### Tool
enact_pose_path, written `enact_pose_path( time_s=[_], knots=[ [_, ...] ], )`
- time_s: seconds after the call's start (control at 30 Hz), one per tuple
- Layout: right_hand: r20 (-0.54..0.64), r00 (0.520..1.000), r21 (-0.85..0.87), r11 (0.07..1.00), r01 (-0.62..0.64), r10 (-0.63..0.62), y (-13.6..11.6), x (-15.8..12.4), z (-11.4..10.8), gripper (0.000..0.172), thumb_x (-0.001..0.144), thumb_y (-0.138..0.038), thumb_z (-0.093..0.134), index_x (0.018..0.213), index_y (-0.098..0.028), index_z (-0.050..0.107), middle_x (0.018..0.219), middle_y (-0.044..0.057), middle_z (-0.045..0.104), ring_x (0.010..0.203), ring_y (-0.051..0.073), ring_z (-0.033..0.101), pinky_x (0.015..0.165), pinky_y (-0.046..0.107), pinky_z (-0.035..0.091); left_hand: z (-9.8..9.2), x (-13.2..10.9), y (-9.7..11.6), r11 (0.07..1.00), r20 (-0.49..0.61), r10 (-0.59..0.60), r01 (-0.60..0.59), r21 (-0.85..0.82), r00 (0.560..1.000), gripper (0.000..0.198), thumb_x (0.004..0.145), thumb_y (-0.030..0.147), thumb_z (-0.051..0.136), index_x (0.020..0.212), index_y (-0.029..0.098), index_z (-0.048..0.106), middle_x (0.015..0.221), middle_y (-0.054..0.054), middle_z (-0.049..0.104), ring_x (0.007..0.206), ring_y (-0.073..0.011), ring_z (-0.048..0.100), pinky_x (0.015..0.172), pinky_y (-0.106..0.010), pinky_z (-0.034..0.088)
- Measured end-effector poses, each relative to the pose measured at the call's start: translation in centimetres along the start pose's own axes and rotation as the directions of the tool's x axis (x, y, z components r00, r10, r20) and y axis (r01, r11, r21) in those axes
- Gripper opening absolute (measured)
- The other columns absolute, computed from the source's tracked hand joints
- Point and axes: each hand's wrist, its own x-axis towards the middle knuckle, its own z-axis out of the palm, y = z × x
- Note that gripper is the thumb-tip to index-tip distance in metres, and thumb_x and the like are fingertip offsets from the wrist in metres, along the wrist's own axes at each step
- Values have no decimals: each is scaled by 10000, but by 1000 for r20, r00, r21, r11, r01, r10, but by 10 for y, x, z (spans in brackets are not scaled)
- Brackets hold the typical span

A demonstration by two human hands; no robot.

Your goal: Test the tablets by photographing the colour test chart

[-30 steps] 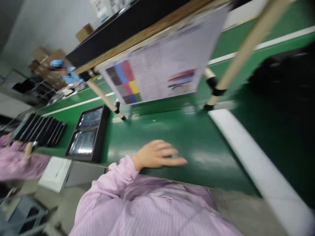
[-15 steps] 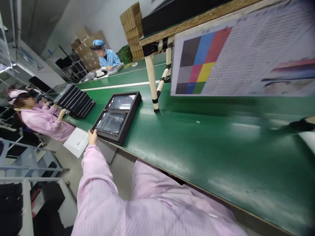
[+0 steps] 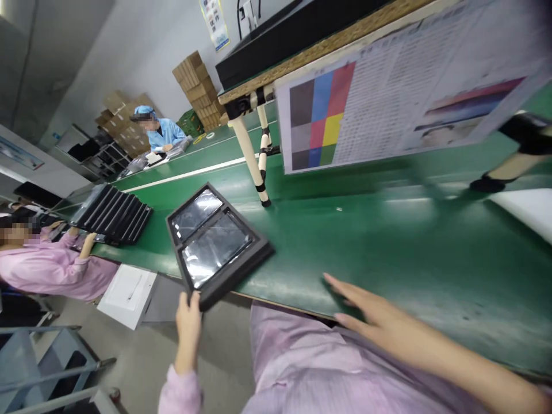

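Observation:
A black foam tray (image 3: 239,275) lies turned at an angle on the green workbench (image 3: 366,247), its near corner over the front edge. Two flat dark screens, one nearer (image 3: 215,247) and one farther (image 3: 198,215), rest in its two compartments with light glinting off them. My left hand (image 3: 188,316) grips the tray's near left corner, thumb on top. To the right of the tray my right hand (image 3: 371,316) hovers by the bench edge with fingers stretched out, holding nothing and apart from the tray.
Pale posts (image 3: 248,152) carry a shelf with a printed colour sheet (image 3: 317,121). Leftward, a person in pink (image 3: 56,261) stands at a stack of black trays (image 3: 114,213). A white board (image 3: 127,293) juts out below the bench edge. Another person in blue (image 3: 166,133) sits behind.
The tray has been pulled nearer and turned, with my left hand still on its corner. My right hand has come into view from the right. The camera view has shifted.

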Motion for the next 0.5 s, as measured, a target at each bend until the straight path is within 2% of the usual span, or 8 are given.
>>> enact_pose_path(
  time_s=[0.03,0.07,0.1,0.2,0.27,0.3,0.4,0.5],
  knots=[
    [70,998,161,987,-18,7,-8,18,19,1027,718,-713,608,1552,-161,374,1483,195,494,1347,334,527,1107,466,480,10,-19,-9,994,63,-48,54,-90,997,406,787,554,726,884,173,627,838,-56,675,875,-259,689,760,-369,558],
    [32,999,300,953,-44,36,-17,37,36,1140,653,-721,624,1565,-107,320,1474,230,487,1329,344,543,1100,474,481,21,-36,-17,978,128,-86,108,-178,988,428,751,573,745,874,184,615,821,-53,671,866,-254,693,741,-351,560],
    [-77,993,395,917,-53,91,-28,55,51,1168,634,-715,619,1566,-91,295,1479,243,471,1313,347,555,1109,489,466,31,-49,-22,950,190,-118,166,-264,975,451,732,591,748,890,195,602,842,-54,674,869,-246,696,730,-340,562],
    [-257,957,396,918,-21,132,-59,104,78,1087,744,-675,536,1596,-113,164,1622,211,219,1486,292,338,1221,445,317,55,-62,-23,824,332,-195,338,-455,923,490,771,626,675,993,199,583,964,-85,693,868,-230,704,711,-350,575],
    [-331,934,378,926,-1,136,-73,129,84,1073,760,-636,572,1600,-128,139,1637,180,168,1548,264,171,1269,420,195,64,-56,-16,739,378,-239,421,-527,894,445,797,551,677,1031,184,582,973,-94,701,825,-212,704,698,-342,574],
    [-352,925,377,926,-1,144,-78,137,85,1072,769,-627,579,1603,-131,122,1635,180,156,1553,261,143,1275,417,169,67,-54,-12,705,387,-259,447,-551,885,403,799,489,693,1031,178,584,948,-84,702,791,-194,698,688,-323,569],
    [-370,916,379,925,-2,153,-82,141,86,1117,735,-588,660,1604,-141,118,1623,189,140,1549,289,136,1275,430,160,75,-64,0,642,400,-282,482,-597,872,292,800,356,697,1005,177,590,886,-45,702,734,-150,677,670,-269,551],
    [-375,913,385,923,-7,163,-73,118,82,1167,673,-544,733,1605,-174,138,1610,178,147,1533,320,178,1269,453,179,85,-107,4,614,500,-241,529,-585,832,330,779,413,721,963,154,632,929,-95,726,809,-197,704,722,-315,572]
  ],
)
